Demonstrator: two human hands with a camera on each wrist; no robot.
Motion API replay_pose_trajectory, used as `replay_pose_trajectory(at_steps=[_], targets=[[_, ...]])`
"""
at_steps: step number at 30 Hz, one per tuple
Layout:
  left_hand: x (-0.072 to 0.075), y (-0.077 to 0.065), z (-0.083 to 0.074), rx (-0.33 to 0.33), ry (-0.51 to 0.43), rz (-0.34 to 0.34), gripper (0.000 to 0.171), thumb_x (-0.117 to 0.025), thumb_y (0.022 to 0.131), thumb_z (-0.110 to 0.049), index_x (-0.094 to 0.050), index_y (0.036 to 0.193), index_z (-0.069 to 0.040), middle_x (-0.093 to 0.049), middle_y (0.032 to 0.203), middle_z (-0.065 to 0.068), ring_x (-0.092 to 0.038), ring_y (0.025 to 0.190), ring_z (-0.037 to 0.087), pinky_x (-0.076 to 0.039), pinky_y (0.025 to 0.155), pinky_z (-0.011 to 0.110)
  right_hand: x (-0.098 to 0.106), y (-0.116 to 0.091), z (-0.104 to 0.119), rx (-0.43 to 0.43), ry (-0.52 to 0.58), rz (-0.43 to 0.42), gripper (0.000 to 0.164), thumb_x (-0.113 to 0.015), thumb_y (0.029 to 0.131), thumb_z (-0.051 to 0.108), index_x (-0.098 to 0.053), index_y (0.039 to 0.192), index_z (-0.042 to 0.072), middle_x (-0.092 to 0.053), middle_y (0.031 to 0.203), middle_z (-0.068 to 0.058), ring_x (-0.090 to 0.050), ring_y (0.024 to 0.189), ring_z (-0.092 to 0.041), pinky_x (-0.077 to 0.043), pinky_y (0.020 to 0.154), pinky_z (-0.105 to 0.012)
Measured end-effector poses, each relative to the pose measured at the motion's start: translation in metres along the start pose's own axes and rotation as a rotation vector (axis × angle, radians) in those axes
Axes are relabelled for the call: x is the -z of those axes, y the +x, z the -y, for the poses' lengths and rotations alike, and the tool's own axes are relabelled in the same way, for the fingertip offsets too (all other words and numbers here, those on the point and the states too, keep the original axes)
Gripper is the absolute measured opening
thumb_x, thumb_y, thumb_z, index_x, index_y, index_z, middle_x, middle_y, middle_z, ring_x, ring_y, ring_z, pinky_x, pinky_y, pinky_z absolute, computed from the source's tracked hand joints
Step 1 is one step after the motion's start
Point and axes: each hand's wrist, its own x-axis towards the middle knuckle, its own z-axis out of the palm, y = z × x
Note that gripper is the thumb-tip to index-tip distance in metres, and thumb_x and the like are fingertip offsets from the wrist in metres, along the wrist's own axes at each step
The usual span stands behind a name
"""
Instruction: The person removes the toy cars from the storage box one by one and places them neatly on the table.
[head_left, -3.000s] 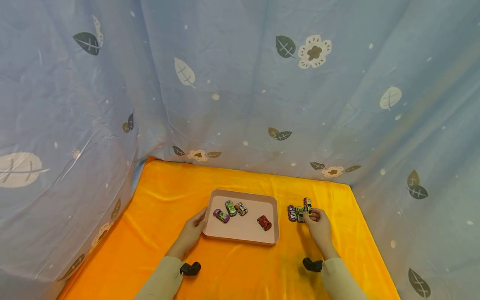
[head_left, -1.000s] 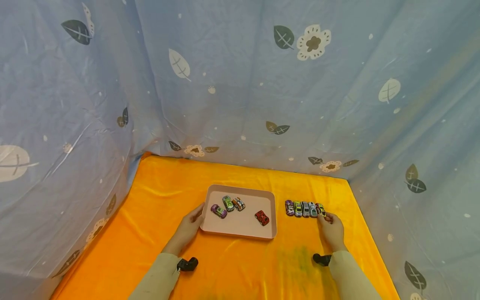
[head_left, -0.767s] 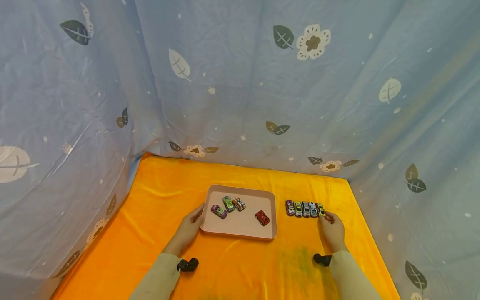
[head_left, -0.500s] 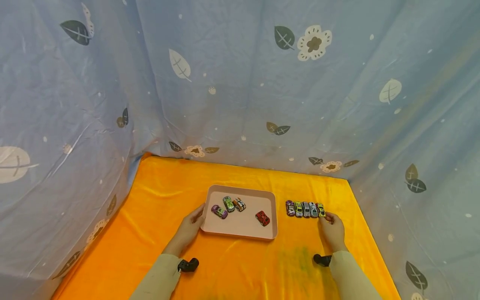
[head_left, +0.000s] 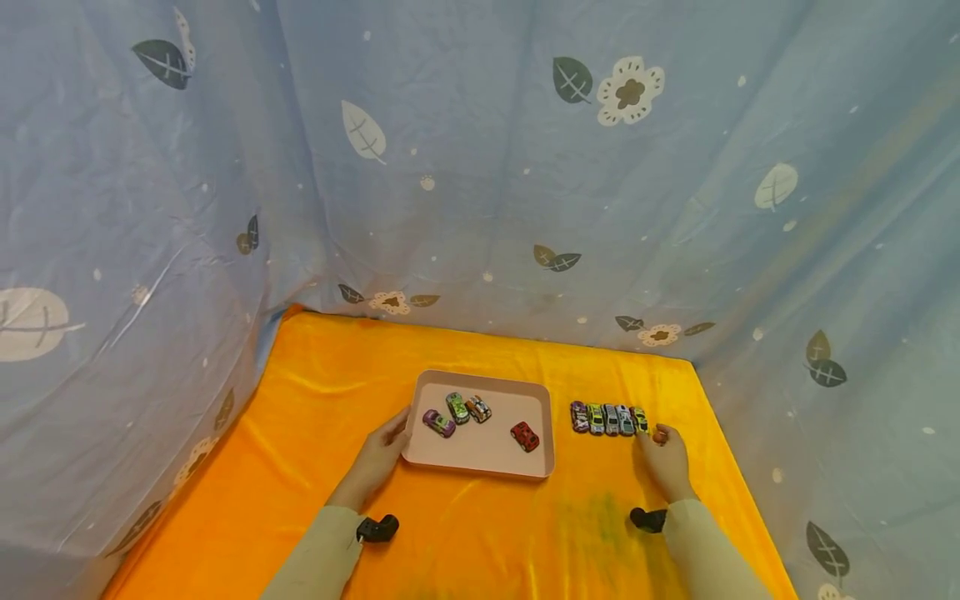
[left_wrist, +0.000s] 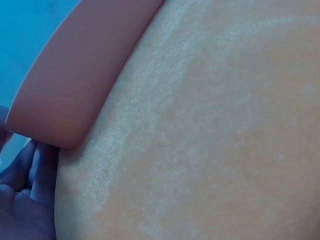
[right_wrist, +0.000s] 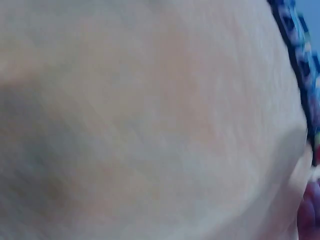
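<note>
In the head view my left hand (head_left: 380,454) grips the left edge of a pale pink tray (head_left: 472,468). The left wrist view shows the tray's corner (left_wrist: 75,100) between thumb and fingers. Inside the tray lie a purple-green toy car (head_left: 438,423), a green one (head_left: 457,407), an orange-white one (head_left: 478,408) and a red one (head_left: 525,436). My right hand (head_left: 666,461) is beside the yellow toy car (head_left: 639,419) at the right end of a row, thumb and fingers apart. That row also has a purple (head_left: 579,417), a yellow-green (head_left: 596,418) and silvery cars (head_left: 618,420).
A yellow-orange cloth (head_left: 480,542) covers the table. Blue curtains (head_left: 465,208) with leaf and flower prints hang behind it and on both sides. Each wrist carries a black camera mount (head_left: 377,528).
From holding a car above the row, my right hand has set the yellow car at its right end, and its fingers have since parted from it. My left hand stays on the tray.
</note>
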Motion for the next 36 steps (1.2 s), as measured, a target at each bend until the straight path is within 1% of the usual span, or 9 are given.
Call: replay_pose_trajectory(at_steps=[2,5,6,8,13,17,20,29,36], targets=[[0.001,-0.001,0.0,-0.003,-0.009,0.007,0.051,-0.05,0.102,-0.016,-0.035,0.151,-0.015,-0.034,0.152,0.015,-0.031,0.139,0.035,-0.032,0.109,0.049,-0.004,-0.002,0.006,0.045,-0.025,-0.039,0.066,-0.054,0.098,0.034,-0.032,0.142,-0.01,-0.041,0.128,-0.03,-0.046,0.113,-0.042,-0.043,0.096,-0.051],[0.0,0.001,0.002,0.002,-0.001,-0.002,0.051,-0.05,0.102,-0.015,-0.036,0.151,-0.017,-0.035,0.152,0.013,-0.032,0.138,0.033,-0.033,0.108,0.049,-0.016,-0.008,0.023,0.135,-0.046,-0.097,0.059,-0.059,0.097,0.03,-0.04,0.139,-0.007,-0.046,0.124,-0.026,-0.051,0.104,-0.036,-0.05,0.083,-0.039],[0.0,0.003,0.007,0.002,-0.001,-0.008,0.05,-0.05,0.102,-0.017,-0.037,0.151,-0.02,-0.036,0.152,0.011,-0.032,0.138,0.032,-0.033,0.108,0.048,-0.021,-0.01,0.03,0.168,-0.05,-0.102,0.058,-0.06,0.096,0.03,-0.042,0.139,-0.006,-0.047,0.122,-0.025,-0.052,0.101,-0.033,-0.05,0.079,-0.035],[0.0,0.003,0.008,0.006,0.012,-0.021,0.05,-0.051,0.102,-0.018,-0.039,0.15,-0.023,-0.039,0.15,0.009,-0.034,0.138,0.03,-0.035,0.108,0.047,-0.031,-0.014,0.043,0.236,-0.04,-0.086,0.058,-0.062,0.095,0.031,-0.045,0.137,-0.004,-0.05,0.121,-0.023,-0.053,0.096,-0.03,-0.048,0.073,-0.03],[-0.001,0.003,0.009,0.008,0.023,-0.028,0.05,-0.053,0.101,-0.02,-0.04,0.149,-0.026,-0.042,0.148,0.008,-0.035,0.137,0.029,-0.035,0.107,0.046,-0.057,-0.03,0.07,0.352,-0.017,-0.028,0.059,-0.066,0.092,0.036,-0.047,0.136,0.003,-0.054,0.119,-0.019,-0.053,0.092,-0.026,-0.051,0.073,-0.035],[-0.001,0.003,0.007,-0.004,0.029,-0.022,0.05,-0.052,0.102,-0.019,-0.04,0.15,-0.023,-0.04,0.149,0.011,-0.034,0.138,0.031,-0.035,0.108,0.048,-0.076,-0.041,0.086,0.41,0.019,0.012,0.056,-0.071,0.09,0.032,-0.049,0.133,0.003,-0.056,0.115,-0.019,-0.055,0.092,-0.031,-0.051,0.078,-0.043],[-0.001,0.003,0.006,-0.006,0.035,-0.025,0.05,-0.052,0.101,-0.018,-0.039,0.15,-0.021,-0.039,0.15,0.012,-0.033,0.138,0.032,-0.034,0.108,0.048,-0.087,-0.049,0.094,0.423,0.042,0.063,0.056,-0.073,0.088,0.026,-0.049,0.132,0.001,-0.057,0.115,-0.021,-0.054,0.096,-0.035,-0.049,0.085,-0.048],[-0.001,0.003,0.007,-0.014,0.054,-0.032,0.051,-0.053,0.101,-0.019,-0.039,0.15,-0.02,-0.041,0.149,0.012,-0.034,0.137,0.033,-0.035,0.107,0.049,-0.11,-0.061,0.105,0.413,0.026,0.135,0.066,-0.076,0.084,0.035,-0.051,0.136,0.004,-0.059,0.117,-0.014,-0.054,0.103,-0.028,-0.048,0.089,-0.047],[-0.001,0.003,0.005,0.015,0.043,-0.036,0.05,-0.054,0.101,-0.02,-0.04,0.149,-0.022,-0.042,0.149,0.008,-0.033,0.138,0.028,-0.034,0.108,0.046,-0.124,-0.062,0.103,0.414,0.008,0.127,0.068,-0.082,0.077,0.036,-0.058,0.131,0.003,-0.063,0.115,-0.013,-0.052,0.107,-0.031,-0.046,0.09,-0.048]])
